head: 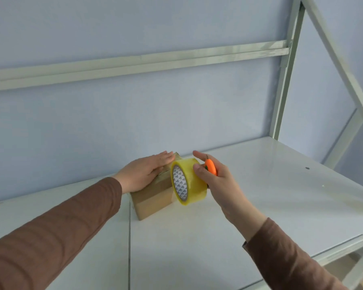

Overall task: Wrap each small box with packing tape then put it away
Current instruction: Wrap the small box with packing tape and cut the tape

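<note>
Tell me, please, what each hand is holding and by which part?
The right hand grips the tape roll by its outer rim, with an orange cutter in the palm. The left hand presses flat on the box.

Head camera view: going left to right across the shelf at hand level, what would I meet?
Left hand pressing flat on the cardboard box → yellow tape roll → orange cutter → right hand holding both.
</note>
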